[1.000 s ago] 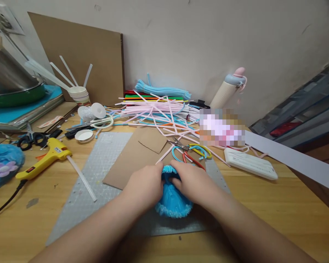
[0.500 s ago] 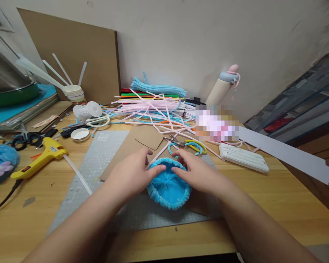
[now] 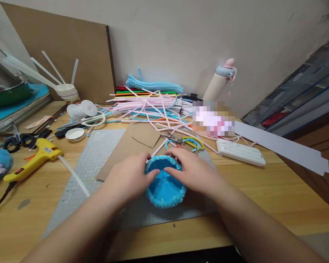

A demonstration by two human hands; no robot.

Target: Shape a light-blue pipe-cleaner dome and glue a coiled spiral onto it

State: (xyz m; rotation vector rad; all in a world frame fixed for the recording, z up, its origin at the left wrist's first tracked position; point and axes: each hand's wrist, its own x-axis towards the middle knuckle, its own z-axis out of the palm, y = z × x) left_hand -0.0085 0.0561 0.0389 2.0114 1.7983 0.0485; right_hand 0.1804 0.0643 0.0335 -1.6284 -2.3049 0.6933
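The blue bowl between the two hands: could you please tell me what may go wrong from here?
The blue bowl looks soft, and the left hand and right hand hold its edge; too firm a grip might bend it. The left forearm is near the glue stick sticking out of the yellow glue gun; a careless move could shift both. The metal tools just beyond the right hand might get knocked.

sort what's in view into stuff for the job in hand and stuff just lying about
Job in hand:
blue fuzzy-rimmed cup-shaped piece, between left hand and right hand
grey cutting mat, beneath it
light-blue pipe cleaners and yellow glue gun, probably

Seemingly just lying about:
cream bottle
white rectangular object
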